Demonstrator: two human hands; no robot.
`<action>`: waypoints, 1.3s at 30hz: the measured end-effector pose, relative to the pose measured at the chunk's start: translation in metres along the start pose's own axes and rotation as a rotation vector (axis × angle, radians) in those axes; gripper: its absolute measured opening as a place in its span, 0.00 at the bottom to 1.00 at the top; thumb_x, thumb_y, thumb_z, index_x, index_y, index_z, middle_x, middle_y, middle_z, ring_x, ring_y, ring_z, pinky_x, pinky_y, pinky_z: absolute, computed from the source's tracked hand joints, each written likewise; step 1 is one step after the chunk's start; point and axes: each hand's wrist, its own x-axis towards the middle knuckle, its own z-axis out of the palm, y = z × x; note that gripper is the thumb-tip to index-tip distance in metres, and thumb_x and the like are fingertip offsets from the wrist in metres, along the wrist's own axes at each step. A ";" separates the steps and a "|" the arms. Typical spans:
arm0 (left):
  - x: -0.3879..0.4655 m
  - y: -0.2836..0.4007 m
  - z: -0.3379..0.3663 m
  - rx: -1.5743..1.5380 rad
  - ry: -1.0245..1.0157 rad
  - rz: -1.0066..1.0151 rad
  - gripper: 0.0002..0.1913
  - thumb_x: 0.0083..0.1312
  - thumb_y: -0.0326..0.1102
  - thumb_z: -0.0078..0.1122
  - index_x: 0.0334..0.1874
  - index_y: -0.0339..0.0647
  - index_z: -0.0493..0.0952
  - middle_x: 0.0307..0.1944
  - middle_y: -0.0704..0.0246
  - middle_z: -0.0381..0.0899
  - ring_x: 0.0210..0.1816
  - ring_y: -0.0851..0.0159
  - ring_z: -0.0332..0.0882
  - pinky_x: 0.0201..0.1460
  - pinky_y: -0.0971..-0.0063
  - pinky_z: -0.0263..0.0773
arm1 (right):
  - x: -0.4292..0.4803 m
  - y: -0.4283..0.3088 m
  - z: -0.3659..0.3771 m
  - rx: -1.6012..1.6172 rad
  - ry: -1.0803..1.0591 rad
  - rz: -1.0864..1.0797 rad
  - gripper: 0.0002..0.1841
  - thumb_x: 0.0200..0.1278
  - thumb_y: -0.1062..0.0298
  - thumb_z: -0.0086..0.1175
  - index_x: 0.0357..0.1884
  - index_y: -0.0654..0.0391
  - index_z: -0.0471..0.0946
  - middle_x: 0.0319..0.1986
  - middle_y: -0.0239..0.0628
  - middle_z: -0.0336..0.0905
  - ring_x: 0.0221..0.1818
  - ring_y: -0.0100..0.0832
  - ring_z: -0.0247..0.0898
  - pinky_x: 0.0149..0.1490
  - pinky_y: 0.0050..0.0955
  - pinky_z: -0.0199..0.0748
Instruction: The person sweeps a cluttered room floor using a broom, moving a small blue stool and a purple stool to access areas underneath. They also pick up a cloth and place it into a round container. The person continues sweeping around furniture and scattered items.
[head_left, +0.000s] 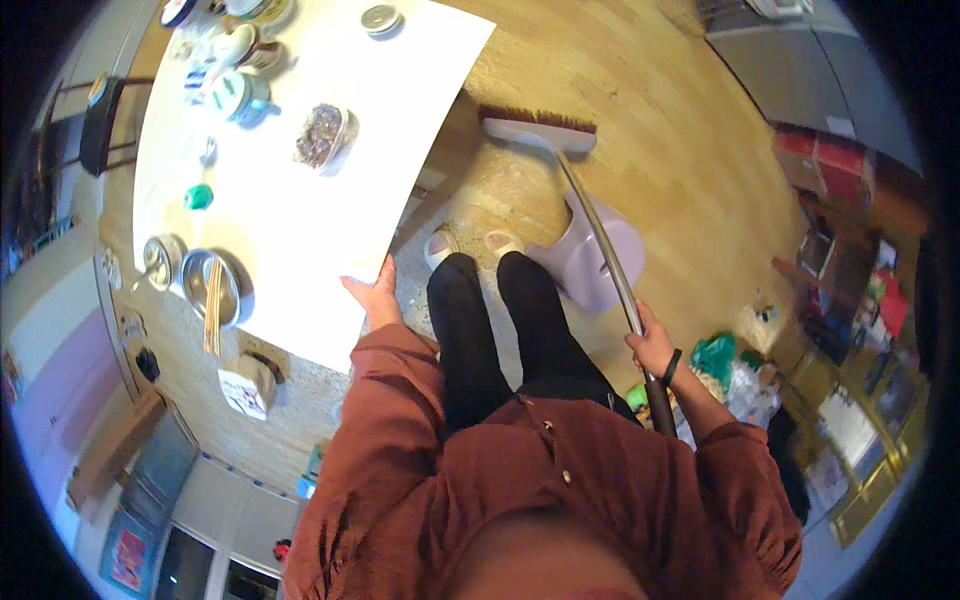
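Note:
My right hand (651, 346) is wrapped around the metal handle (606, 247) of a push broom, close to its dark grip. The broom's head (538, 135) has a pale body and reddish-brown bristles, and lies on the floor ahead of my feet, right of the table. At the near right edge of the white table (330, 232), my left hand (379, 300) touches the tabletop with thumb and finger spread. Whether its hidden fingers grip the edge is unclear. A pale purple plastic stool (600, 262) stands beside my right leg, partly behind the handle.
On the table are a tub of dark food pieces (321, 136), a metal bowl with chopsticks (206, 289), a jar with a spoon (159, 264), a green item (198, 196) and several lidded containers (231, 94). A paper bag (247, 382) stands below. Plastic bags (739, 375) lie right.

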 end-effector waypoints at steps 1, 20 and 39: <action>0.004 -0.011 -0.006 0.100 -0.059 0.203 0.25 0.53 0.55 0.52 0.48 0.47 0.69 0.47 0.64 0.70 0.42 0.54 0.69 0.44 0.56 0.67 | 0.001 0.002 0.009 -0.009 0.030 -0.068 0.37 0.49 0.77 0.44 0.65 0.56 0.48 0.26 0.41 0.70 0.10 0.26 0.62 0.15 0.25 0.63; 0.069 0.008 -0.059 -0.455 0.223 -0.400 0.31 0.44 0.36 0.49 0.54 0.31 0.63 0.53 0.51 0.62 0.57 0.46 0.58 0.56 0.50 0.62 | 0.102 -0.040 0.077 -0.200 0.134 -0.062 0.39 0.52 0.71 0.44 0.66 0.49 0.40 0.47 0.64 0.66 0.49 0.53 0.66 0.52 0.43 0.64; 0.106 0.014 -0.075 -0.451 0.292 -0.464 0.28 0.47 0.32 0.45 0.55 0.33 0.63 0.53 0.53 0.62 0.57 0.48 0.58 0.57 0.47 0.58 | 0.054 0.043 0.163 -0.591 -0.278 0.097 0.40 0.57 0.78 0.33 0.66 0.38 0.30 0.41 0.62 0.70 0.43 0.53 0.70 0.48 0.43 0.67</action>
